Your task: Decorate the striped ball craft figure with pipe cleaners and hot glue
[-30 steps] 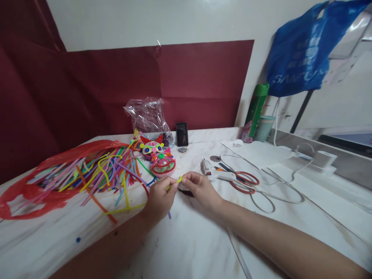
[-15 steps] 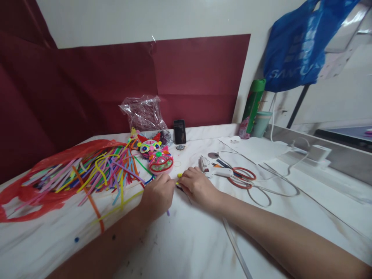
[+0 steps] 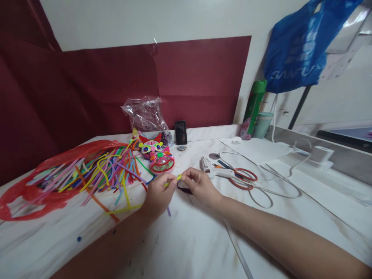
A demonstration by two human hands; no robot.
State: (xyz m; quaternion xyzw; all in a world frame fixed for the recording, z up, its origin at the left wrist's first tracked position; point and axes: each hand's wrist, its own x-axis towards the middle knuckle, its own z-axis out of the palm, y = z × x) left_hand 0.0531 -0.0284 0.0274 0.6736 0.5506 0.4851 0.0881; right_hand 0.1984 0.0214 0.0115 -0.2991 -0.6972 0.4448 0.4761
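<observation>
My left hand (image 3: 158, 193) and my right hand (image 3: 200, 186) meet just above the white marble table (image 3: 188, 240). Together they pinch a short yellow-green pipe cleaner (image 3: 177, 178) between fingertips, one hand at each end. A dark piece (image 3: 184, 189) lies under my right hand; what it is cannot be told. Just beyond the hands sits a colourful tiger-face craft (image 3: 158, 157). A heap of coloured pipe cleaners (image 3: 101, 172) lies left of my left hand on a red plastic bag (image 3: 35, 186).
Right of my hands lie a white glue gun (image 3: 215, 170), red-handled scissors (image 3: 242, 178) and a looping white cable (image 3: 270, 186). At the back stand a clear bag (image 3: 147, 114), a black phone (image 3: 180, 132), a green bottle (image 3: 255, 106) and a cup (image 3: 263, 124). A blue bag (image 3: 299, 50) hangs upper right.
Half a second ago both hands were pressed down on the table; now they are lifted slightly, with the yellow-green piece held between them again.
</observation>
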